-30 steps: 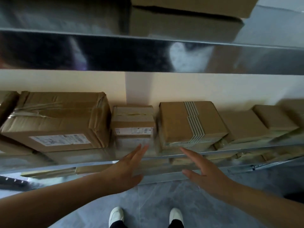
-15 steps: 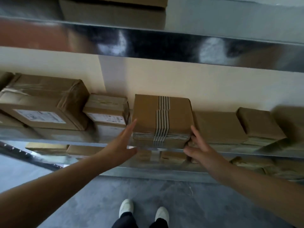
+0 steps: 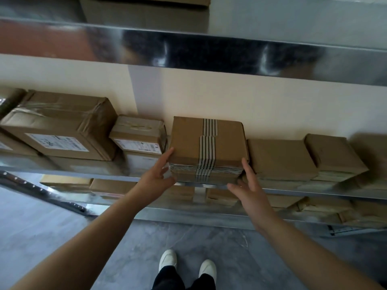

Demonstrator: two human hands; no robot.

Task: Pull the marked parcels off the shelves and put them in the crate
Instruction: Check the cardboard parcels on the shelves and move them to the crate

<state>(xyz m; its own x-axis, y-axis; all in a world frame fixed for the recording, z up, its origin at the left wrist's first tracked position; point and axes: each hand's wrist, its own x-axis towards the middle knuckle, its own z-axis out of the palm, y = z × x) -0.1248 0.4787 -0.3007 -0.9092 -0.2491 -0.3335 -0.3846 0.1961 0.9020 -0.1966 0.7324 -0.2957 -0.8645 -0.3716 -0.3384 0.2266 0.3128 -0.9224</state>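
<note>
A brown cardboard parcel banded with striped tape sits at the front of the middle metal shelf. My left hand touches its left front corner with straight fingers, the thumb near the front face. My right hand lies against the right front corner, fingers straight and pointing up along the side. Neither hand curls round the parcel. No crate is in view.
Taped parcels with white labels stand left of the striped one, plain brown parcels to its right. A shiny upper shelf edge hangs overhead. More boxes lie on the lower shelf. My shoes stand on grey floor.
Both hands have reached forward from below the shelf edge and closed in on the two front corners of the striped parcel. The view has shifted right, centring that parcel.
</note>
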